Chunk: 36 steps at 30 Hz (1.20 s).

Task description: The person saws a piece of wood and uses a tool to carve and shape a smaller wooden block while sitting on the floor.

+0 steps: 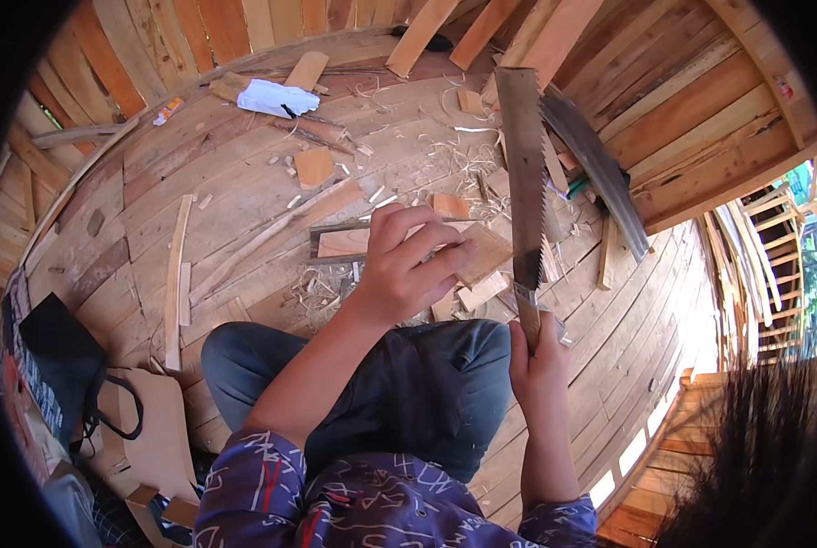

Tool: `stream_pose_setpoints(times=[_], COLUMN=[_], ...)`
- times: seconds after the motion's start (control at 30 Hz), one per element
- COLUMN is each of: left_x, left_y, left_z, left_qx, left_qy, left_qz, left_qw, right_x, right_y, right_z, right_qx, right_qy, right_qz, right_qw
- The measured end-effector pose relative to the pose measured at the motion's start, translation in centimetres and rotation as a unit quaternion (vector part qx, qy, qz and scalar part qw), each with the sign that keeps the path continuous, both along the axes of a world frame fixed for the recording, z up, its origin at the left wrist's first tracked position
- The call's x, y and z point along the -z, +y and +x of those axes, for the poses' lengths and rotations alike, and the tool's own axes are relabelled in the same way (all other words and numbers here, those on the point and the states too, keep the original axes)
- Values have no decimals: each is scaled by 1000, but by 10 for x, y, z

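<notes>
My right hand [540, 354] is closed round the handle of a hand saw [522, 173]. Its long grey blade points up and away, with the teeth along the right edge. To the left of the blade, my left hand [407, 260] pinches a small flat piece of wood [487, 256] between thumb and fingers. The wood's right end lies close to the blade; whether they touch I cannot tell. Beneath my left hand, partly hidden, a pale wooden strip [343, 242] lies in a dark frame-like piece on the floor.
Offcuts and curled shavings litter the plank floor [253, 169]. A second saw-like metal blade [600, 169] leans at the right. A white bag [276, 98] lies far left, long wood strips [178, 283] nearer. Cardboard [148, 425] sits at lower left. Curved plank walls surround me.
</notes>
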<state>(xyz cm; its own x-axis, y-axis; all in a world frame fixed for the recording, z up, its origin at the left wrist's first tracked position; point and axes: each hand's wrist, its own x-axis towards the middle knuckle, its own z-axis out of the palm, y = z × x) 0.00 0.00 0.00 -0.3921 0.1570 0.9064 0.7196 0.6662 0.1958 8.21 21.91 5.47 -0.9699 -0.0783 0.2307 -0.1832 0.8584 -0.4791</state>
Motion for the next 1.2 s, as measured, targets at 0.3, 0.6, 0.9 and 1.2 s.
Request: stream_pose_setpoints(times=[0.3,0.6,0.9,1.2], left_x=[-40,-54,-64,-63], left_y=[15,18,25,24], left_z=[93,124,128,125], left_qx=[134,43,-9,-5], left_qy=[-309,-393,-336,-365], left_qz=[235,128,44,1], left_qw=[912,910,941,931], right_x=[-5,3,-13,-28], right_y=[18,39,62,69], right_z=[41,41,29,23], right_qx=[-53,-139,-203,-222], right_qy=[87,141,148,118], right_qz=[-40,17,90,118], right_qw=[994,980,964,961])
